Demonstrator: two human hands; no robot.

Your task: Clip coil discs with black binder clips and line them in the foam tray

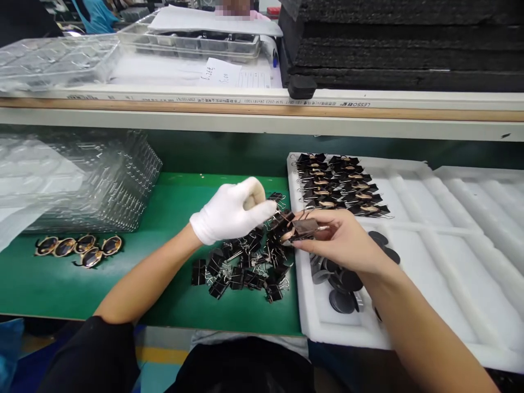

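Note:
My left hand (pixel 233 210), in a white glove, hovers over the pile of black binder clips (pixel 245 275), fingers curled and thumb pressed in towards them. Anything in that pinch is too small to make out. Bare, my right hand (pixel 341 237) grips a pair of sunglasses (pixel 289 236) by a black binder clip (pixel 305 228) clamped on it. Another binder clip (pixel 281 221) is close to the left thumb; whether it is attached cannot be told. Under my right hand, dark round lenses (pixel 344 300) lie loose in the white foam tray (pixel 305 322).
Clipped sunglasses (pixel 321 191) stand in two columns at the tray's back. Several gold-rimmed round sunglasses (pixel 85 248) lie on the green table (pixel 172 295). Stacked clear plastic trays (pixel 123 185) stand at left. A shelf edge (pixel 254 117) crosses above, carrying black foam sheets (pixel 401 49).

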